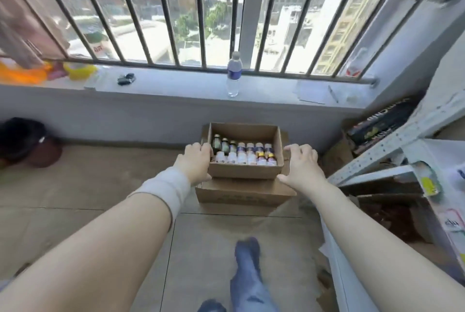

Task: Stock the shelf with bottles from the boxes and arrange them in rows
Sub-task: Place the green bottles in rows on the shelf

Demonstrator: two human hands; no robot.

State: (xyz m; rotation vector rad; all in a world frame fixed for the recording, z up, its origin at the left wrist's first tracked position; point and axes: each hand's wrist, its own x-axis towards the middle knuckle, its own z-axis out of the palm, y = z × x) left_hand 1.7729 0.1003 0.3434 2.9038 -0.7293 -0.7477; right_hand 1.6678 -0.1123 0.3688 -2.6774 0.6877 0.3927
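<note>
An open cardboard box [245, 172] sits on top of a second, closed cardboard box [245, 194] on the floor below the window ledge. Inside the open box stand several small bottles [242, 154] in two rows, some dark, some white with blue or gold caps. My left hand [197, 162] grips the box's left wall, fingers curled over its rim. My right hand [300, 164] is at the box's right side with fingers spread and bent, close to the wall; contact is unclear. The white metal shelf [392, 158] stands at the right.
A plastic water bottle [234, 74] stands on the window ledge [176, 85] under the barred railing. Dark shoes or caps [25, 142] lie at the left wall. More boxes [382, 123] are stacked by the shelf. My leg [247, 274] is below on the tiled floor.
</note>
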